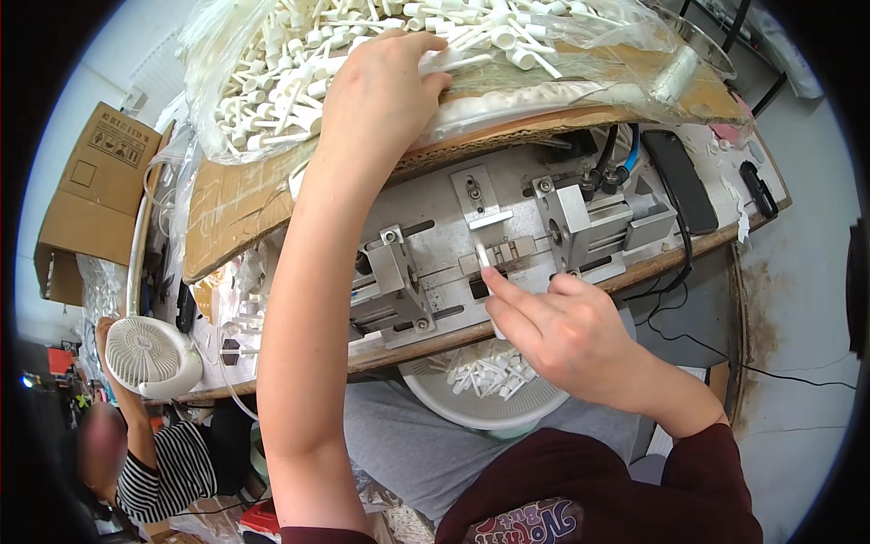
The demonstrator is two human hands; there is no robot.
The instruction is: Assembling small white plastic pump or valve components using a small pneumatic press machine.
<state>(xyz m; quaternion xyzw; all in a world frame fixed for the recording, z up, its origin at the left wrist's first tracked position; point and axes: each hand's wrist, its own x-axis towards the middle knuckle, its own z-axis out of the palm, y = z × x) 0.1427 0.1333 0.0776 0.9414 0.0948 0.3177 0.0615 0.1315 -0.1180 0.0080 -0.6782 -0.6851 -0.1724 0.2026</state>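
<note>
My left hand [381, 91] reaches over the heap of white plastic parts [281, 77], each a thin stem with a cup-shaped head. Its thumb and fingers are apart, with a white part between them; no grip on it shows. At the metal fixture [435, 313], my right hand [584, 340] has its fingers stretched out. One fingertip touches the end of a slim white part [482, 250] at the middle holder. A bit of something white shows below that hand, and its palm side is hidden.
A cardboard sheet [231, 218] carries the heap above the fixture. Below the bench edge, a round white basket [453, 412] holds more white parts. A black phone [681, 181] lies right of the fixture. Left stand a white fan [149, 354] and a cardboard box [95, 195]; another person [168, 467] sits beyond.
</note>
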